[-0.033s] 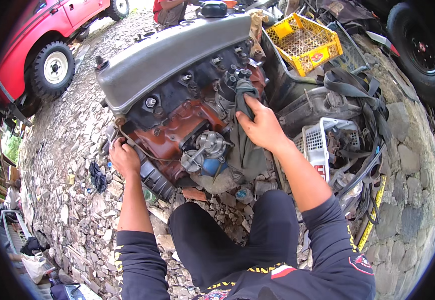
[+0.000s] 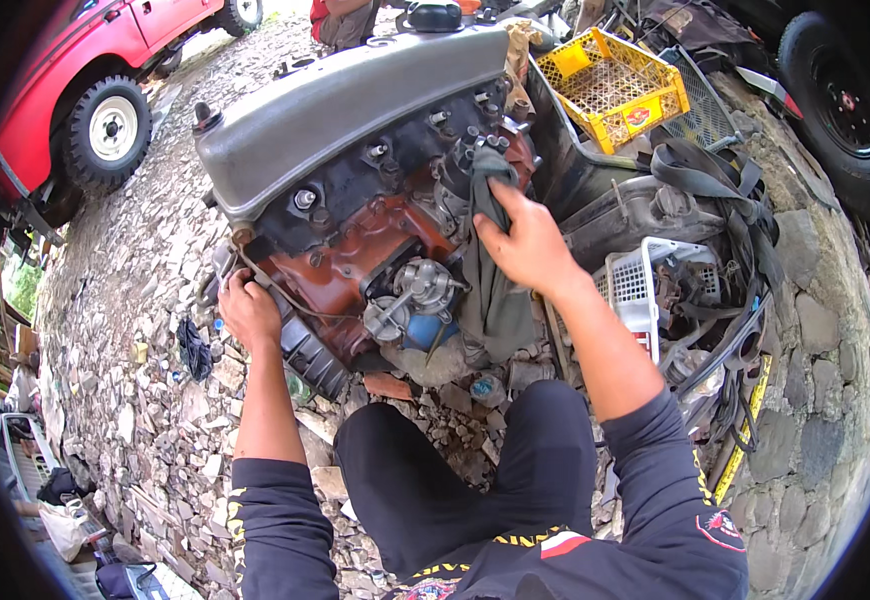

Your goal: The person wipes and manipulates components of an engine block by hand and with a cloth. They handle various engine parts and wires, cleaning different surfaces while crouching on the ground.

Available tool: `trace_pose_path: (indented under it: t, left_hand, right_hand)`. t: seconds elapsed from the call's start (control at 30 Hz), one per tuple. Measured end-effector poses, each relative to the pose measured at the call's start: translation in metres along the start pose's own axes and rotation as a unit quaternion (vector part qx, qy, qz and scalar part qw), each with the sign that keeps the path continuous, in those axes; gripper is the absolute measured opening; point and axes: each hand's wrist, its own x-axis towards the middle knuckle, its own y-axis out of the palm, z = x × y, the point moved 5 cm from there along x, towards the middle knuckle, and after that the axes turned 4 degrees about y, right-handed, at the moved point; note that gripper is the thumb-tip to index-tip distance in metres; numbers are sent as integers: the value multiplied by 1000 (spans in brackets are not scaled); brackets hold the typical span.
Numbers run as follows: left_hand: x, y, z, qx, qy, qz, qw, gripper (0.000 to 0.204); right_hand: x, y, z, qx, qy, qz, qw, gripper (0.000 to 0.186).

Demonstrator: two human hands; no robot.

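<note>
Engine (image 2: pixel 330 275), with a long grey valve cover (image 2: pixel 355 115) along its top and a red-brown side, fills the middle of my view from the head camera, sitting in front of the seated wearer's 2 dark-trousered knees (image 2: pixel 550 425). My right hand (image 2: pixel 530 245) holds a grey-green cloth (image 2: pixel 500 315) against the engine's right part, just below a dark cap with several upright stubs (image 2: pixel 477 145); the thumb and forefinger lie a little apart over the fabric, and the other fingers are mostly hidden from me. The cloth hangs in folds toward the ground. My left hand (image 2: pixel 250 312) rests at the engine's lower left corner, fingers bent, beside a thin tube (image 2: pixel 290 297); I cannot tell whether it grips anything.

Between the 2 hands, a round metal fitting (image 2: pixel 423 288) juts from the block above a blue rounded part (image 2: pixel 427 332). To the right I see a yellow crate (image 2: pixel 645 118), dark straps (image 2: pixel 710 165) and a white basket (image 2: pixel 630 290) of mixed parts. Loose stones (image 2: pixel 165 290) cover the ground at left, and a red vehicle (image 2: pixel 60 85) stands at upper left.
</note>
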Motion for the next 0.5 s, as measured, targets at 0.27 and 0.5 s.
trace_pose_path:
  t: [0.27, 0.5]
  left_hand:
    - [2, -8, 5, 1, -21, 1, 1000, 32]
    - [3, -1, 6, -10, -17, 5, 1000, 30]
  right_hand:
    - [24, -2, 15, 14, 42, 57, 997, 55]
    - [-9, 11, -13, 54, 69, 2, 996, 53]
